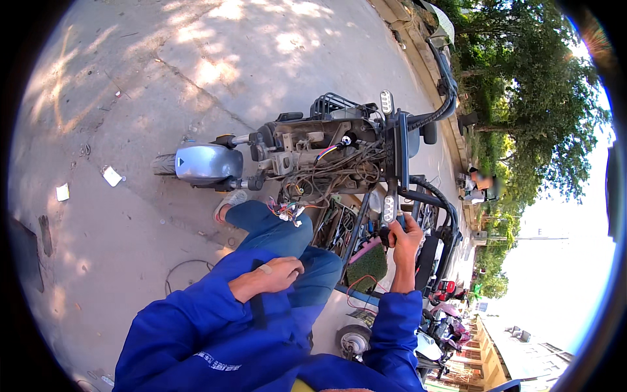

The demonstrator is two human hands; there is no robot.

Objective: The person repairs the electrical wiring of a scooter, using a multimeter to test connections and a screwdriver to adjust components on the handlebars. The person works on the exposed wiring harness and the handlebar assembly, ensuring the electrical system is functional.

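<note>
A stripped-down electric scooter front (326, 157) with its covers off stands before me, showing its frame and tangled wires (346, 171). My right hand (406, 238) is closed around a small dark part (385, 236) right beside the near white indicator lamp (389, 209); the fingers hide how it is joined. Resting over my blue trouser leg (287, 230), my left hand (277, 274) has its fingers curled in, with nothing visible in them and a plaster near the wrist. Loose coloured connectors (286, 210) hang from the wiring next to my knee.
A silver front mudguard (208, 163) sits over the wheel. Tools (338, 225) lie in a tray behind the wires, near a blue metal frame bar (359, 294). Black handlebars (439, 117) stick out on the right. White scraps (112, 176) litter the concrete.
</note>
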